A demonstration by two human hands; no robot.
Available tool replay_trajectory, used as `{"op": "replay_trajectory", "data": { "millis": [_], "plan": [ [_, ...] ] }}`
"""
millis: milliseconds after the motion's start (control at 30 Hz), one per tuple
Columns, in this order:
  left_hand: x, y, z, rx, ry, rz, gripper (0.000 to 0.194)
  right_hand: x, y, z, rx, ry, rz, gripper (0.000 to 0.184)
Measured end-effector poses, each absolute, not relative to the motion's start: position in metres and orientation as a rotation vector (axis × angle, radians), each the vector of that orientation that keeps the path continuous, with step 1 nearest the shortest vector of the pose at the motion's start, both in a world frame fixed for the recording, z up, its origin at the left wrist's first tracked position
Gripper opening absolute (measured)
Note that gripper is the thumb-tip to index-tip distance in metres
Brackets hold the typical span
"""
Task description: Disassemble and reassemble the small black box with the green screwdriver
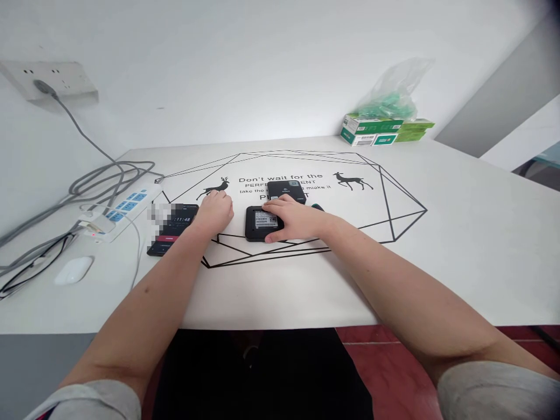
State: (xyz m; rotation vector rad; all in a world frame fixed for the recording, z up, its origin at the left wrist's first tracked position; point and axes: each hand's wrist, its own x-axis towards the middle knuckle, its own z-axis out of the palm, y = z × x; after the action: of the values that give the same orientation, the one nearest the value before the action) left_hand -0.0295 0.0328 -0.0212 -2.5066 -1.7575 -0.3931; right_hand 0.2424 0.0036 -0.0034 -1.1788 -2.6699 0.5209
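Observation:
My right hand [294,218] lies over a flat black rectangular device [254,224] with a white printed label, its thumb at the near edge and its fingers at the far edge. Just behind stands or lies a second black item, a flat box or case [286,189], partly covered by that hand. A small dark green end of something [317,206] peeks out beyond my right wrist. My left hand [216,211] rests on the table with curled fingers, left of the device; whatever it may hold is hidden. Beside my left wrist is a phone [171,231] showing a running timer.
The white table [280,291] bears printed lines, deer and lettering. At left are a power strip [129,207], looped grey cables [114,175] and a white mouse [74,270]. Green-and-white boxes [371,129] with a plastic bag [389,105] on top stand by the back wall.

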Motion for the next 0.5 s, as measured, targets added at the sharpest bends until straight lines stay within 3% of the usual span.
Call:
{"op": "replay_trajectory", "data": {
  "millis": [133,267,500],
  "plan": [
    [-0.02,0.013,-0.003,-2.962,-1.947,-0.737,0.024,0.243,0.003,-0.003,-1.172,-2.679,0.519,0.094],
    [-0.015,0.0,0.005,-3.291,-1.83,-0.69,0.023,0.242,0.002,-0.001,-1.149,-2.703,0.487,0.089],
    [-0.015,0.002,0.002,-3.358,-1.648,-0.595,0.017,0.241,0.001,0.0,-1.153,-2.699,0.475,0.085]
  ]
}}
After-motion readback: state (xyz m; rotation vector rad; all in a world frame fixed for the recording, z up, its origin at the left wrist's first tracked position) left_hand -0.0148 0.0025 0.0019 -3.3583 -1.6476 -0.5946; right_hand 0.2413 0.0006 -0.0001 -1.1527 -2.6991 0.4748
